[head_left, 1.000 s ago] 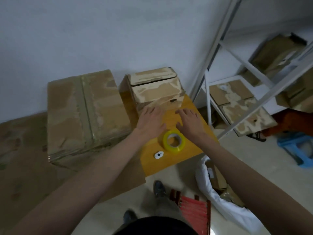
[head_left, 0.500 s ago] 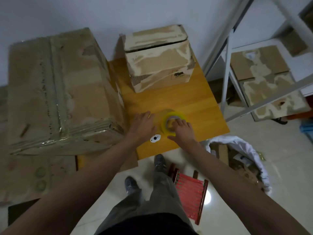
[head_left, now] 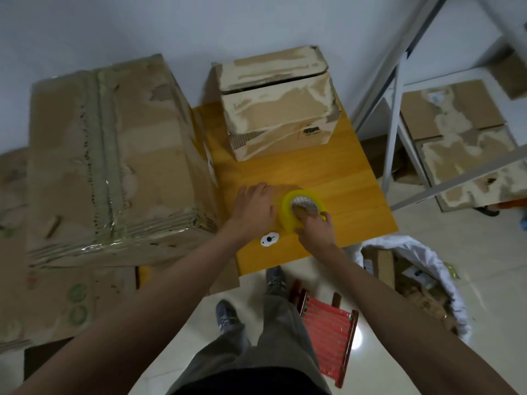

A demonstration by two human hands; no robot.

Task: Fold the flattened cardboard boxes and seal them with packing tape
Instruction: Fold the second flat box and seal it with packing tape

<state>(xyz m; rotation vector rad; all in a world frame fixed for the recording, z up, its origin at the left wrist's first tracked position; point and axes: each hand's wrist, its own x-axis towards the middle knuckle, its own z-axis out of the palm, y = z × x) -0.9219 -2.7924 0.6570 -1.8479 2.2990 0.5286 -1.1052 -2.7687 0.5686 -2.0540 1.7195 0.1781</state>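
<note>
A folded cardboard box (head_left: 278, 109) stands at the far end of the small yellow wooden table (head_left: 356, 195), its top flap slightly raised. A yellow roll of packing tape (head_left: 288, 212) is tilted up off the table nearer to me. My right hand (head_left: 315, 232) grips the roll, fingers through its core. My left hand (head_left: 253, 209) lies flat on the table just left of the roll, fingers apart, holding nothing.
A large taped carton (head_left: 108, 155) stands left of the table, on flat cardboard sheets (head_left: 57, 297). A small white object (head_left: 268, 240) lies at the table's near edge. A metal shelf (head_left: 396, 115) with flattened boxes (head_left: 462, 138) is right. A white waste bag (head_left: 427, 269) and red stool (head_left: 328, 329) are on the floor.
Both hands have drawn back from the folded box toward me. My right hand has taken hold of the tape roll and tipped it up off the table.
</note>
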